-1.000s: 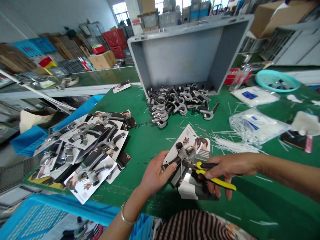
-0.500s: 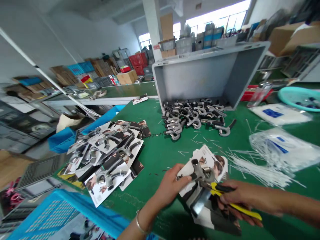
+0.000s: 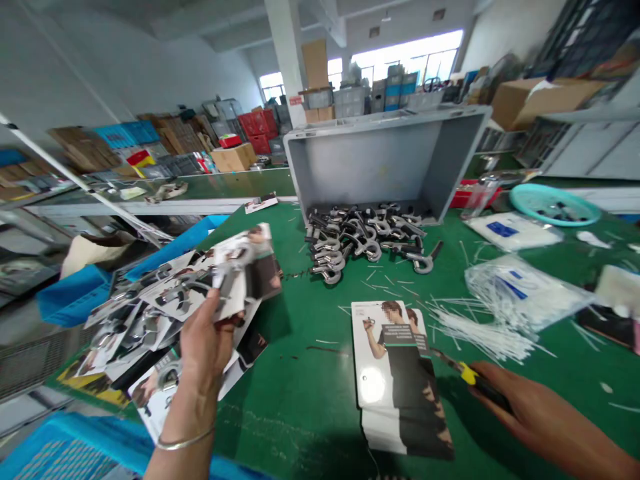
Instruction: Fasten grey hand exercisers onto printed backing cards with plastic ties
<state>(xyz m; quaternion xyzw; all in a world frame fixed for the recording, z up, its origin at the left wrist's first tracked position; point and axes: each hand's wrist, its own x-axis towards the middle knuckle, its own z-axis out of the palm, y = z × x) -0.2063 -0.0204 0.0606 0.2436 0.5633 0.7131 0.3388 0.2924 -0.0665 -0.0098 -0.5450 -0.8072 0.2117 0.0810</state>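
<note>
My left hand (image 3: pixel 207 340), with a bracelet at its wrist, is closed on a printed card (image 3: pixel 247 267) bearing a grey hand grip, blurred by motion, above a heap of similar carded grips (image 3: pixel 150 300). My right hand (image 3: pixel 520 407) holds pliers (image 3: pixel 467 373) with yellow and black handles, their tips by the right edge of a card stack (image 3: pixel 395 373). That stack lies on the green table (image 3: pixel 300 400) with no grip on its top card. Loose grips (image 3: pixel 355 240) are piled before the grey crate.
The grey crate (image 3: pixel 375 160) lies on its side at the back. White zip ties (image 3: pixel 485 333), plastic bags (image 3: pixel 525 287) and a turquoise tray (image 3: pixel 555 203) are at the right. A blue basket (image 3: pixel 75 447) stands at the lower left.
My left hand has moved left from the card stack to the heap, carrying the card with the grip. My right hand and the pliers have drawn back from the card. The view has shifted.
</note>
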